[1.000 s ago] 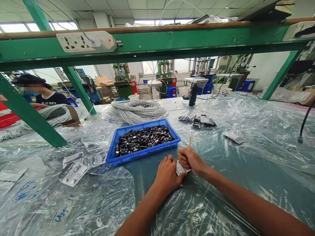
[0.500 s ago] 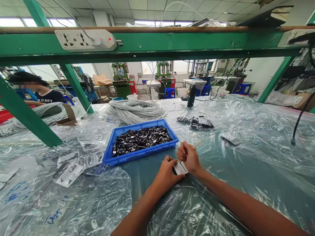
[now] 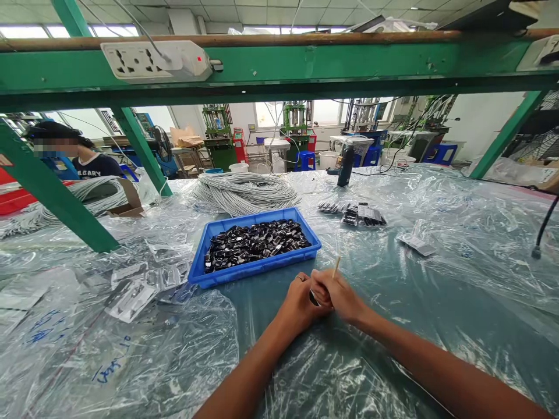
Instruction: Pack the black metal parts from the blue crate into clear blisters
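My right hand is closed around a thin pale wooden stick, whose upper end pokes out above the fist. The stick's lower end is hidden. Pressed close against it, my left hand wears a ring and grips a small flat piece with a dark edge. Most of that piece is covered by my fingers. Just beyond my hands stands a blue tray heaped with small shiny black parts.
Bagged and stacked flat parts lie behind right, with another small stack farther right. Clear plastic sheeting covers the table. A coil of grey cable, a dark upright tool and a green frame stand beyond. A person sits at far left.
My right hand has come down and left over the small flat piece, hiding its white face. The stick has swung from slanting right to nearly upright. The camera view has shifted slightly.
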Demonstrator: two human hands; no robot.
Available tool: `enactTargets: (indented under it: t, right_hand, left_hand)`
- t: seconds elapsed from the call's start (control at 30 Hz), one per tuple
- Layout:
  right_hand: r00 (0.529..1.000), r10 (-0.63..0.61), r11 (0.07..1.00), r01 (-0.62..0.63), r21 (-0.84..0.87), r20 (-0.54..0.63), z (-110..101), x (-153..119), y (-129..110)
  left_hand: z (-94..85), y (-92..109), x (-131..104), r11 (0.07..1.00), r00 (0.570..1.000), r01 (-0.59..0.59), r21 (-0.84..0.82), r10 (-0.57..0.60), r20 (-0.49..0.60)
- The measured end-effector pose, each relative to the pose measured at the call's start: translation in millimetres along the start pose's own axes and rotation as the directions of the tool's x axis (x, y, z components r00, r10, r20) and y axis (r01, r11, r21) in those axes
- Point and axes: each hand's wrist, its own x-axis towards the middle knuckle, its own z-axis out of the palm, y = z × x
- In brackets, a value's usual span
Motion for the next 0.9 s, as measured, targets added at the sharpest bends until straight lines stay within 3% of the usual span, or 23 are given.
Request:
enactTargets:
  t: [0.07,0.13,0.2,0.23,0.3,0.33,0.4,0.47,0.53,0.6,0.7,0.8,0.9]
  right_hand:
    - [0.999,0.033,0.999,-0.033,0.004,0.005,-11,1,-13]
    - [0.994,0.083,0.997,-0.083,0.003,-0.077,-31,7,-28]
    - [0.967,0.187,0.967,-0.212,-0.141,-0.171,-58,13,-42]
    - [0.949,0.233,0.918,-0.287,-0.272,-0.215,-72,15,-47]
    - [0.927,0.245,0.726,-0.370,-0.580,-0.285,-92,16,-51]
    - [0.936,0.174,0.599,-0.348,-0.721,-0.307,-98,16,-50]
    - [0.960,-0.106,0.344,-0.210,-0.915,-0.260,-97,14,-43]
    - [0.923,-0.382,0.162,0.010,-0.987,-0.053,-80,12,-32]
    - [0.851,-0.495,0.065,0.240,-0.969,0.177,-56,12,-21]
    - [0.806,-0.510,0.040,0.372,-0.927,0.301,-31,16,-11]
    - [0.780,-0.535,0.069,0.424,-0.903,0.325,-3,32,-3]
    - [0.757,-0.572,0.173,0.487,-0.856,0.315,17,54,-1]
    - [0.766,-0.578,0.346,0.543,-0.765,0.282,35,74,-3]
  left_hand:
    - [-2.1,0,-1,0.999,0.999,0.038,0.016,-0.038,0.008]
    - [-7.5,0,-2,0.997,0.997,0.081,0.010,-0.081,0.013]
    - [-15.5,0,-2,0.996,0.996,0.088,-0.028,-0.088,0.007]
    - [-19.9,0,-2,0.994,0.996,0.086,-0.065,-0.086,-0.006]
    - [-28.2,-2,0,0.977,0.994,0.099,-0.191,-0.105,-0.025]
    - [-31.6,-4,2,0.954,0.993,0.111,-0.279,-0.120,-0.018]
    - [-36.5,-8,5,0.874,0.991,0.119,-0.470,-0.131,0.008]
    - [-39.0,-12,10,0.782,0.989,0.102,-0.616,-0.149,-0.026]
    - [-40.1,-14,13,0.714,0.973,0.051,-0.698,-0.192,-0.125]
    - [-41.4,-14,16,0.663,0.945,-0.016,-0.748,-0.234,-0.227]
    - [-47.8,-11,18,0.556,0.903,-0.112,-0.824,-0.289,-0.318]
    - [-60.8,-10,18,0.444,0.871,-0.183,-0.877,-0.341,-0.354]
    - [-76.9,-15,18,0.415,0.840,-0.264,-0.871,-0.344,-0.419]
